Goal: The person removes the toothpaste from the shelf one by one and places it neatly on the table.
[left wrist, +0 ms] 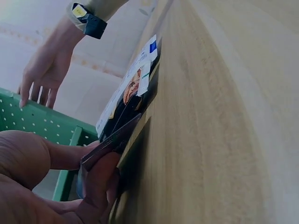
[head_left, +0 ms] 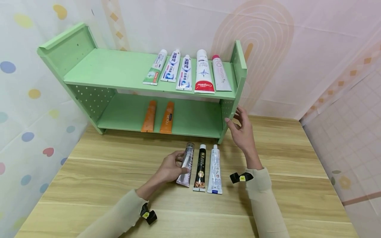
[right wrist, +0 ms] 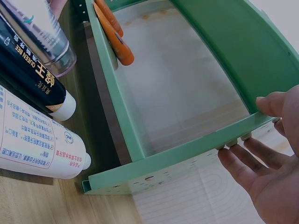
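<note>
My left hand pinches a silver-pink tube between thumb and fingers, low over the wooden table; the left wrist view shows it edge-on. Just right of it lie a black tube with a white cap and a white tube with small printed text, side by side, caps toward the green two-tier shelf. My right hand holds the shelf's right side panel, thumb at the front edge and fingertips against the outer face.
On the lower tier lie two orange tubes. Several tubes line the upper tier's right part, among them a red-and-white Colgate tube and a pale pink tube. A patterned cloth hangs behind the shelf.
</note>
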`<action>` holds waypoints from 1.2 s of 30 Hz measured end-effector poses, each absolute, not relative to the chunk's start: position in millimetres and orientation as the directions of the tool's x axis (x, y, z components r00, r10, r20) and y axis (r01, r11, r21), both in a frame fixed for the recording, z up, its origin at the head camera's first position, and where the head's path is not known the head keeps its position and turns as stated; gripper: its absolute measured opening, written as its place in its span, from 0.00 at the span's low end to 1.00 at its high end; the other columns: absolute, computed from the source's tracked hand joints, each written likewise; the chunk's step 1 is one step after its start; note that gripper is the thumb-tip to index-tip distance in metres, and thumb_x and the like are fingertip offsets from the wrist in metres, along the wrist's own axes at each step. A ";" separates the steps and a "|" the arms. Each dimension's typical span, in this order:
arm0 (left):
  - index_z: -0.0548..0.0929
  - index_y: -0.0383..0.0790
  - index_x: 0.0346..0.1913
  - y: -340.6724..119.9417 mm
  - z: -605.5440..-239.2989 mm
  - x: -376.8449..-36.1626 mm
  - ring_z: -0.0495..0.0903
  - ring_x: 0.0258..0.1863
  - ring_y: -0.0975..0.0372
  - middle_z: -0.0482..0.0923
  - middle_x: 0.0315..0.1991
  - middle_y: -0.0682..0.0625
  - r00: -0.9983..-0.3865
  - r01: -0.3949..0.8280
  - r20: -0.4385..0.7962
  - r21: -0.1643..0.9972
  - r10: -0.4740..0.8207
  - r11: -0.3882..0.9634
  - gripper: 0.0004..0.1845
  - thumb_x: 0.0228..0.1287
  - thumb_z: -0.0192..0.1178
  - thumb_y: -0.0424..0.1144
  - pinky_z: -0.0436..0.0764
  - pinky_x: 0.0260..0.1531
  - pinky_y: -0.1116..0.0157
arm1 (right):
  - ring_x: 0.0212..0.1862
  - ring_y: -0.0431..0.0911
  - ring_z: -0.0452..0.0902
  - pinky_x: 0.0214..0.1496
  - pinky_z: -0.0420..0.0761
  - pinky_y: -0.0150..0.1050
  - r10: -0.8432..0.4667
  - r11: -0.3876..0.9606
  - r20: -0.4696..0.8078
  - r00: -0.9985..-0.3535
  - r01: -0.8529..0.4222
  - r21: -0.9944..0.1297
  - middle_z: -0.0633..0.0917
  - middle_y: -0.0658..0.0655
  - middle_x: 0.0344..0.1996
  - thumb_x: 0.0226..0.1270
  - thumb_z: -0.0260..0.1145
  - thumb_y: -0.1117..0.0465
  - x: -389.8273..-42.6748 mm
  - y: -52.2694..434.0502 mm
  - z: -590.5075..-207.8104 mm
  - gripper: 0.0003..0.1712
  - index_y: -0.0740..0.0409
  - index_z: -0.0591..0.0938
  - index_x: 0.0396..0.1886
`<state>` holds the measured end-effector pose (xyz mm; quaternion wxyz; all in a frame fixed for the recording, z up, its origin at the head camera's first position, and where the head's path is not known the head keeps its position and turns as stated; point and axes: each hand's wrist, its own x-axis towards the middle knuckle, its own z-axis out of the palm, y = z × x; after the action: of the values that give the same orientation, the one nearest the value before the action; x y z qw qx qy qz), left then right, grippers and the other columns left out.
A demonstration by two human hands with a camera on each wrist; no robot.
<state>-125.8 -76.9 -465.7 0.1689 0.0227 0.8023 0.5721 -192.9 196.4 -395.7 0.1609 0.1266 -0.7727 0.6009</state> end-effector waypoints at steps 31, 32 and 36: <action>0.74 0.36 0.70 -92.9 -459.0 -126.4 0.80 0.40 0.58 0.83 0.48 0.45 -0.969 -0.013 -0.160 0.791 0.187 0.612 0.46 0.46 0.82 0.43 0.85 0.43 0.61 | 0.68 0.62 0.71 0.56 0.80 0.24 -0.008 0.244 0.378 -0.926 -0.369 -0.897 0.69 0.70 0.72 0.75 0.60 0.71 -173.9 185.3 -368.8 0.33 0.63 0.63 0.77; 0.73 0.36 0.71 -95.1 -458.5 -127.5 0.80 0.41 0.58 0.83 0.49 0.44 -0.969 -0.001 -0.148 0.800 0.196 0.600 0.46 0.47 0.82 0.42 0.86 0.44 0.61 | 0.69 0.62 0.71 0.56 0.80 0.23 -0.009 0.245 0.377 -0.926 -0.368 -0.897 0.69 0.70 0.72 0.75 0.60 0.71 -174.0 185.3 -368.9 0.33 0.63 0.63 0.77; 0.71 0.37 0.72 -104.8 -454.2 -132.2 0.82 0.45 0.55 0.81 0.55 0.41 -0.966 0.047 -0.095 0.848 0.239 0.527 0.45 0.52 0.80 0.43 0.87 0.47 0.60 | 0.69 0.61 0.71 0.57 0.80 0.25 -0.004 0.253 0.366 -0.930 -0.355 -0.900 0.69 0.69 0.72 0.76 0.60 0.70 -174.0 185.1 -368.7 0.33 0.62 0.63 0.77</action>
<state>-132.2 -104.8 -454.2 0.1001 0.0823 0.8681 0.4791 -174.0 185.1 -368.7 0.1465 0.1154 -0.7778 0.6002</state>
